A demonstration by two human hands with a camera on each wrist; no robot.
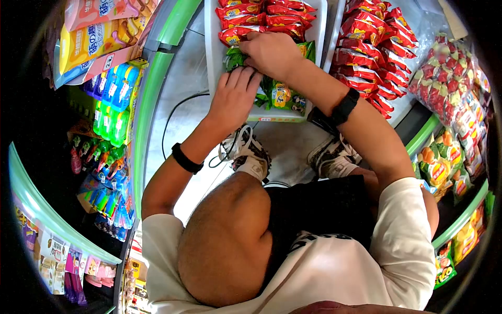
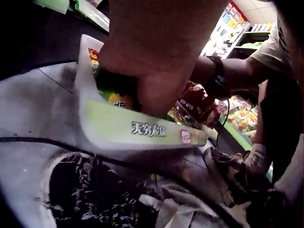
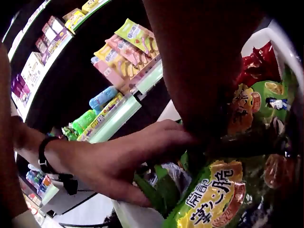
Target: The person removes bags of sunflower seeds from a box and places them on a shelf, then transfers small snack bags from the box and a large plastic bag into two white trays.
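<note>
Together, a person's left hand (image 1: 235,98) and right hand (image 1: 273,55) reach among glossy green-and-yellow plastic snack packets (image 1: 282,97) at the near end of a white rectangular plastic tray (image 1: 210,47), shiny red plastic packets (image 1: 241,21) beyond. Fingertips are hidden; whether they grip cannot be told. Gentle squaring-up, without crushing packets, seems best.

The head view looked steeply down from above, taking in the tray (image 1: 210,47) and, beyond it, the left shelf (image 1: 158,73). The left wrist view sat low and close, facing the tray's front; the right, tilted, looked closely over green packets (image 3: 213,194) towards that shelf. All three shared the tray.
</note>
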